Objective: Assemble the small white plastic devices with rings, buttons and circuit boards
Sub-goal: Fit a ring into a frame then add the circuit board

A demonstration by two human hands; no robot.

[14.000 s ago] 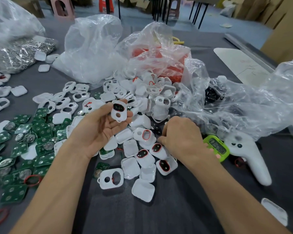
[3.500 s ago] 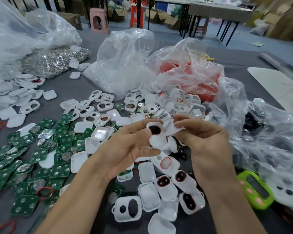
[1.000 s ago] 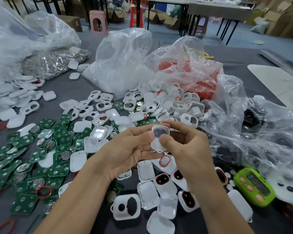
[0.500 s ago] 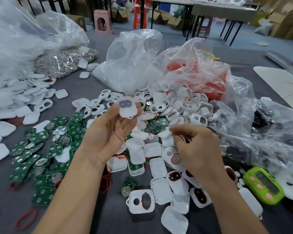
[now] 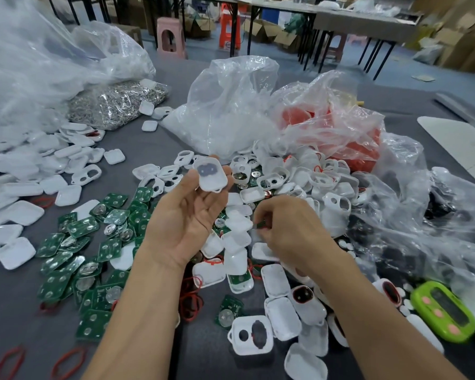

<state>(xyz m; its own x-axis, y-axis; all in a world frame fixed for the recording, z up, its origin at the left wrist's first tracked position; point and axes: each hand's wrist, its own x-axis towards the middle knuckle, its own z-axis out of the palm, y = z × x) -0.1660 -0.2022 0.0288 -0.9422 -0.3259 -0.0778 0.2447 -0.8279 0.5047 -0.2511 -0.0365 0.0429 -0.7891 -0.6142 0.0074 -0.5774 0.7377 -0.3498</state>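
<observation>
My left hand point(image 5: 185, 218) is raised palm up and pinches a small white device shell point(image 5: 209, 174) with a dark patch showing through it, held at the fingertips. My right hand point(image 5: 291, 229) is lower, over the pile of white shells point(image 5: 294, 182), fingers curled and pinching a small green circuit board point(image 5: 261, 224) with a bit of red at its edge. Green circuit boards point(image 5: 85, 242) lie scattered to the left. Red rings point(image 5: 189, 300) lie on the grey table between my forearms. Shells fitted with dark buttons and red rings point(image 5: 302, 296) lie under my right forearm.
Clear plastic bags hold white parts point(image 5: 225, 105), red rings point(image 5: 348, 133) and dark buttons point(image 5: 439, 207). A bag of metal pieces point(image 5: 115, 102) sits far left. A green timer point(image 5: 447, 311) lies at the right. White covers point(image 5: 25, 165) spread along the left.
My left hand stays raised with the white shell. My right hand has dropped onto the parts pile and now pinches a small green board. The view has shifted slightly right.
</observation>
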